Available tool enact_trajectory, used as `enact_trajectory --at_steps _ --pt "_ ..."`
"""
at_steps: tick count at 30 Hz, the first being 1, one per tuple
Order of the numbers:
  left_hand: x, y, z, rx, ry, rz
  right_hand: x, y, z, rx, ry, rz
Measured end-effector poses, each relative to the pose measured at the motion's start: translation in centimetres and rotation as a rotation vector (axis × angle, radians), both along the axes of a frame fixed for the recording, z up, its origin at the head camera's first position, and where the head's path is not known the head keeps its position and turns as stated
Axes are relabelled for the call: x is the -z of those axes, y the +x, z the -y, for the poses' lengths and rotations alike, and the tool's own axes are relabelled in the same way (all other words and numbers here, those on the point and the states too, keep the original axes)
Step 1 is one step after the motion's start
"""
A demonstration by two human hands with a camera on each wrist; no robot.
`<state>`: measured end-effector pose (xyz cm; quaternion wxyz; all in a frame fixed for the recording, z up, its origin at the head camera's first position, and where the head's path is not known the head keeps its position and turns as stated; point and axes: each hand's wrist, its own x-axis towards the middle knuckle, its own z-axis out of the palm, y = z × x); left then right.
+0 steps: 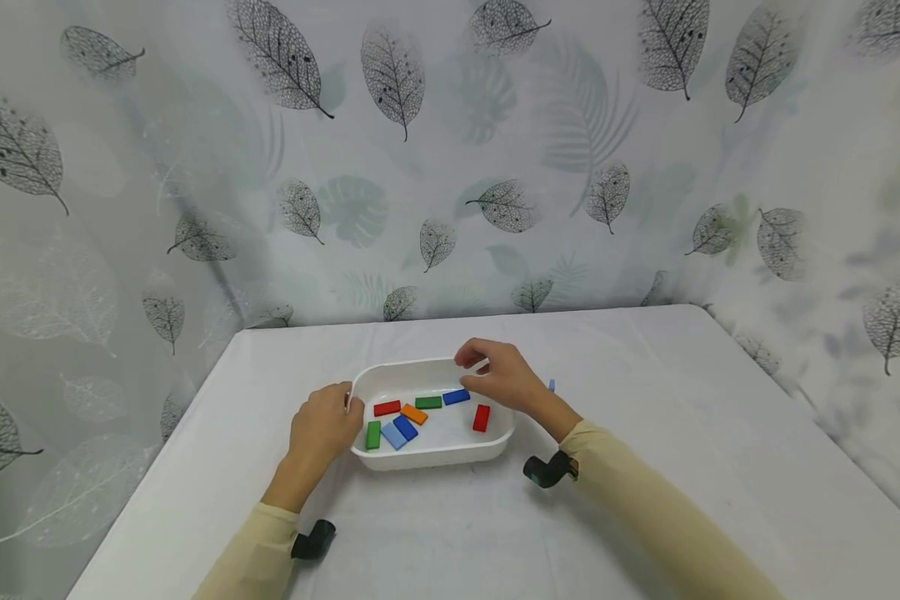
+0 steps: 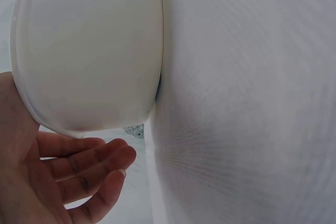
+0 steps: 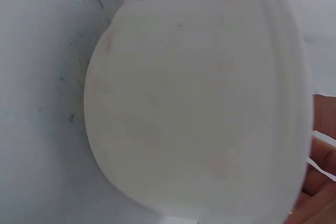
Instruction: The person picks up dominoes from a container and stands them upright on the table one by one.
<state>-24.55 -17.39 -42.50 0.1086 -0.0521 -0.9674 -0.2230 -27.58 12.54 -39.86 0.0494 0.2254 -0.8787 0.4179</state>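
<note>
A white oblong tray holds several flat red, green, blue, light blue and orange blocks, among them a red block at its right end. My left hand grips the tray's left end, thumb at the rim and fingers outside; in the left wrist view this hand is beside the tray wall. Over the back right rim is my right hand, thumb and fingers apart with no block visible between them. In the right wrist view the tray wall partly hides that hand.
A small light blue piece lies on the white-covered table, right of the tray and just behind my right wrist. A leaf-patterned curtain stands behind the table and along both sides.
</note>
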Motion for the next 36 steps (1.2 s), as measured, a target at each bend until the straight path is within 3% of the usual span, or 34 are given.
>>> enact_trajectory --at_steps 19,31,36 --pt "-0.1 0.0 0.1 0.002 0.005 0.004 1.3 -1.3 2.3 -0.014 0.080 0.110" --pt "0.0 0.0 0.0 0.007 0.007 -0.001 1.5 -1.5 3.1 -0.003 0.199 0.174" --pt "-0.1 0.1 0.0 0.003 0.004 0.003 1.7 -1.6 3.5 -0.002 0.320 0.140"
